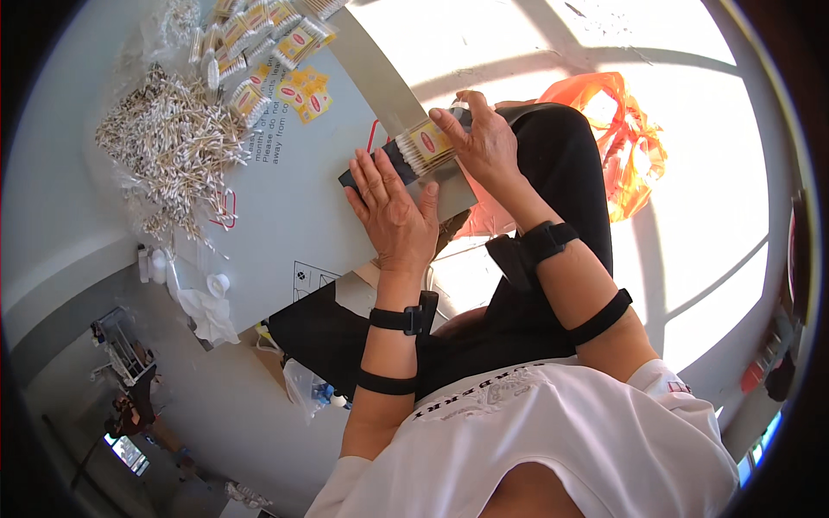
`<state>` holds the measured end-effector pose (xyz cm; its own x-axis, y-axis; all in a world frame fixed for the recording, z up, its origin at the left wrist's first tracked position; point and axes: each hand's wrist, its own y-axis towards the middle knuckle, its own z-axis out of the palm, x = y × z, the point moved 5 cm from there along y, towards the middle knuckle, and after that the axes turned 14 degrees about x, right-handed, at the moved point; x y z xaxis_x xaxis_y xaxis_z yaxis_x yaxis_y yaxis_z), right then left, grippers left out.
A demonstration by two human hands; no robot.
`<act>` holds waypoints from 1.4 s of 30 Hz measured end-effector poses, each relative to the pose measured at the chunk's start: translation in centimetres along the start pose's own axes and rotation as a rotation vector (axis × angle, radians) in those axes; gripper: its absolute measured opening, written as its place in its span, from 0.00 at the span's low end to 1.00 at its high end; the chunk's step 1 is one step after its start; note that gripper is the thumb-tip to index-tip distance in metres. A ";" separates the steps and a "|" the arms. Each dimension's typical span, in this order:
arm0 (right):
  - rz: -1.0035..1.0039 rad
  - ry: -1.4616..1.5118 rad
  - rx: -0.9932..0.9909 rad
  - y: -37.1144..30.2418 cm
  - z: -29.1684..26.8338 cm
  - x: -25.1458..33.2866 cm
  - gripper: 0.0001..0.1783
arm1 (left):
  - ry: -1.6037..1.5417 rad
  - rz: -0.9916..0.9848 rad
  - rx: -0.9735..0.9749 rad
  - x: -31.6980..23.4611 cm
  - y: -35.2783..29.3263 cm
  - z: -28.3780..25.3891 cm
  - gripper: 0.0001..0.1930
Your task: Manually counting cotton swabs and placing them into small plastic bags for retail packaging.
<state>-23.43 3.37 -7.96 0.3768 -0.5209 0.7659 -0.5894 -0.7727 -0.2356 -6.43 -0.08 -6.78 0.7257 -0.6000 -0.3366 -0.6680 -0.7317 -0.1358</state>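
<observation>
Here right hand (485, 142) pinches clear swab packet (425, 147); left hand (393, 211) flat, fingers spread, seemingly pressing dark strip (371, 169).

Harsh sunlight washes out the floor (535, 43) in barred shadows; fisheye bending and dark vignetting ring the edges.

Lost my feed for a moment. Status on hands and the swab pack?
Left hand flat on grey board. Right hand gripping cotton-swab packet at board edge. Loose swab pile far left, clear of hands.

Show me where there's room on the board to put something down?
Bare board lies between the loose swab pile and the left hand. The top end is crowded with filled packets; the right hand holds a packet at the board's edge.
</observation>
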 end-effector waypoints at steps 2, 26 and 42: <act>-0.016 -0.036 -0.006 0.3 -0.1 0.6 0.41 | 0.000 -0.005 0.022 -0.4 0.5 0.2 0.41; 0.046 0.391 0.092 3.5 1.8 -3.2 0.27 | -0.182 0.014 -0.008 -0.5 -0.6 0.2 0.40; 0.078 0.464 0.148 2.7 2.0 -1.8 0.28 | -0.171 0.101 -0.054 -0.5 -0.4 0.0 0.41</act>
<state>-24.28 1.54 -11.12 -0.0421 -0.3891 0.9202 -0.4824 -0.7986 -0.3598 -6.55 0.53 -6.56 0.6141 -0.6106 -0.5001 -0.7224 -0.6900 -0.0445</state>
